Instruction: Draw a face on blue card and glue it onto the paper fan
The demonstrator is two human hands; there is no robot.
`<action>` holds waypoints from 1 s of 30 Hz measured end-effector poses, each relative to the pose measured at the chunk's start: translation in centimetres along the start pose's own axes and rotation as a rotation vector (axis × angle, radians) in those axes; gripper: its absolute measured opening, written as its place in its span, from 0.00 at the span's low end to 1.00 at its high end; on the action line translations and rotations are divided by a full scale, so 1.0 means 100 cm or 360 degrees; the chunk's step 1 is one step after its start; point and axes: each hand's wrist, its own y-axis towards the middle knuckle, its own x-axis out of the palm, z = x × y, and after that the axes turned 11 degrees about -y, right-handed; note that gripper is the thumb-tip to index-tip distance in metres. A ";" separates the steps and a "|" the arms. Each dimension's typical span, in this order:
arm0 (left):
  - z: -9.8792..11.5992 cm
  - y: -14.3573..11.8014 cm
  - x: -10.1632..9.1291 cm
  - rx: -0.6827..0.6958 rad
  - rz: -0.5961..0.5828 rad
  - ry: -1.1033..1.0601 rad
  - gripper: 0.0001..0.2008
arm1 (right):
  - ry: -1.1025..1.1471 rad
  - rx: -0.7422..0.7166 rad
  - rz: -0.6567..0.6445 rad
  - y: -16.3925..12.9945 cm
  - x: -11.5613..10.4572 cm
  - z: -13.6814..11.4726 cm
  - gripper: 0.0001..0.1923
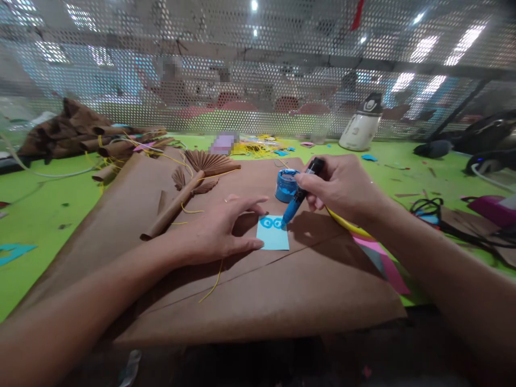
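Observation:
A small light-blue square of paper (pixel 273 241) lies on brown paper, with two blue rings drawn along its upper part. My right hand (pixel 336 180) grips a thick black marker (pixel 301 192) whose lower end is blue; its tip touches the square beside the right ring. At the square's left edge rests my left hand (pixel 217 226), thumb at the lower corner and fingers apart near the top. Just behind the marker stands an open blue jar (pixel 284 188), smeared with blue.
Brown paper (pixel 258 301) covers the green table (pixel 24 204). A folded-paper fan on a rolled tube (pixel 175 212) lies left, before more brown rolls (pixel 116 142). A white bottle (pixel 360 126) stands at the back right. Black cables (pixel 431 209) and pink paper (pixel 393 274) lie right.

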 end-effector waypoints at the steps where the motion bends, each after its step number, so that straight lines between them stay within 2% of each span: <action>1: 0.000 0.000 0.000 0.0000 0.0006 0.0006 0.33 | 0.0022 0.0015 0.0014 0.000 0.000 0.000 0.14; 6: 0.000 0.000 -0.001 -0.0024 -0.0002 0.0000 0.31 | 0.0036 0.0061 0.0110 0.002 -0.002 0.002 0.15; 11: 0.001 -0.001 0.000 -0.0058 -0.0008 -0.0030 0.32 | -0.0053 -0.0008 0.0048 0.001 0.001 0.002 0.14; 15: 0.000 0.000 0.000 -0.0049 -0.0007 -0.0024 0.34 | 0.0062 0.0013 0.0027 -0.001 0.000 0.001 0.14; 24: -0.001 -0.003 -0.001 -0.0051 -0.0010 -0.0080 0.34 | 0.0669 0.0208 0.0709 0.021 -0.022 0.010 0.09; 26: -0.003 -0.005 0.000 -0.0080 -0.0008 -0.0112 0.34 | 0.0704 0.0260 0.0754 0.027 -0.023 0.016 0.09; 30: -0.004 -0.007 0.000 -0.0073 0.0012 -0.0112 0.34 | 0.0628 0.0364 0.0693 0.035 -0.017 0.026 0.10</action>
